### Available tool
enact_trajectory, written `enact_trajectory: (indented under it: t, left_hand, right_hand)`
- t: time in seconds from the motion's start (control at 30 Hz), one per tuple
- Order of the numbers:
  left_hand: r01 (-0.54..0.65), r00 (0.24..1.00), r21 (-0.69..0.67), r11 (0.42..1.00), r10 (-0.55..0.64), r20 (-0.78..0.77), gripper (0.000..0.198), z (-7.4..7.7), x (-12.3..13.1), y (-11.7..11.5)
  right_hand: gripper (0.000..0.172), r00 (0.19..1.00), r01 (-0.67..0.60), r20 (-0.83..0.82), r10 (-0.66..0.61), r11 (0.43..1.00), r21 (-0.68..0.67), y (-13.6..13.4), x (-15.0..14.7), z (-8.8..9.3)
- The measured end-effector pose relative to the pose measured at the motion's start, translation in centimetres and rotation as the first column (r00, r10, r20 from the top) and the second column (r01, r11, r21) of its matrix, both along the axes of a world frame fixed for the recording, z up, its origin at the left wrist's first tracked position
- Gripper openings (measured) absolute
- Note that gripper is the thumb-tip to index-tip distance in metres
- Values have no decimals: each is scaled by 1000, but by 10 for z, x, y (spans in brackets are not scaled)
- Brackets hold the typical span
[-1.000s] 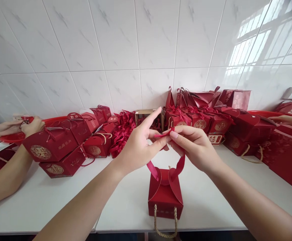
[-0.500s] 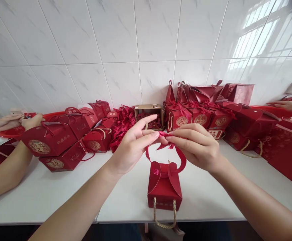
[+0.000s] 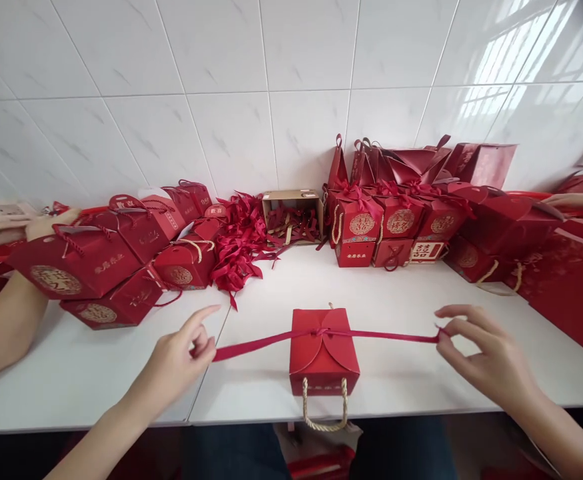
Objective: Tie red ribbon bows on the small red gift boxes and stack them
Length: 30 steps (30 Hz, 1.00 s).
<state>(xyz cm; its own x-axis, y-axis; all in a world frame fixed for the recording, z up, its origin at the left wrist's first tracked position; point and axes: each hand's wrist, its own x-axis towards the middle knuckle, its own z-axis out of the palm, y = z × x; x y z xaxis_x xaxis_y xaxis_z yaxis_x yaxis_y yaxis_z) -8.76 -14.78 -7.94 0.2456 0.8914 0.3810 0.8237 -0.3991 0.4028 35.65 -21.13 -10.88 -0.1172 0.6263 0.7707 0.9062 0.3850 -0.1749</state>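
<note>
A red gift box (image 3: pixel 309 357) stands on the white table near its front edge, its curved top flaps folded together. One gold rope handle (image 3: pixel 325 425) hangs down over the table's front edge. Across the top runs a red ribbon (image 3: pixel 256 345), crossed in a knot at the middle of the flaps and pulled straight out to both sides. My left hand (image 3: pixel 181 360) pinches the ribbon's left end, its index finger pointing outward. At the right, my right hand (image 3: pixel 486 350) grips the other end between thumb and fingertips.
A heap of red ribbons (image 3: pixel 241 233) lies beside an open cardboard box (image 3: pixel 291 197) by the tiled wall. Red gift boxes (image 3: pixel 96 267) are stacked at left, and ribbon-tied boxes (image 3: pixel 359 230) at right. Another person's arm (image 3: pixel 11 327) reaches in at far left; a hand (image 3: pixel 579 201) shows at far right.
My hands have moved down and far apart from above the box, drawing the ribbon from a loose loop into a taut line with a knot on the flaps.
</note>
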Motion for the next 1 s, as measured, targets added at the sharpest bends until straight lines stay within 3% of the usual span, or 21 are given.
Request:
enact_trajectory:
  t: [0.07,0.13,0.2,0.37,0.47,0.57,0.63,0.87,1.0]
  left_hand:
    - [23,997,-39,999,-26,-72,40,-13,-2,0]
    - [27,998,27,999,-25,-59,32,-13,11,-1]
    - [37,998,59,998,-40,45,24,-3,34,-3]
    - [237,906,-185,954,-149,395,22,16,91,-10]
    - [310,858,-264,913,-149,492,23,15,109,-14]
    - [317,837,-293,902,-121,533,25,11,116,-14]
    - [314,825,-290,904,-109,554,27,9,116,-14]
    - [314,815,-320,894,-81,573,31,2,117,-13]
    - [335,784,-378,863,-32,620,33,-2,117,-13]
  right_hand:
    - [6,999,-7,-39,0,985,-170,0,1,-12]
    - [20,993,3,-116,-32,970,-242,3,-9,-11]
    - [30,978,-59,-207,1,960,-273,7,-26,-1]
    - [24,894,-414,-339,294,833,-368,13,-78,28]
    - [37,879,-460,-345,329,773,-436,15,-97,32]
    - [57,877,-475,-327,351,726,-496,18,-104,31]
    - [61,868,-494,-316,383,722,-485,20,-106,31]
    - [55,833,-541,-347,430,765,-351,26,-112,29]
    - [41,805,-571,-432,405,728,-380,21,-113,25]
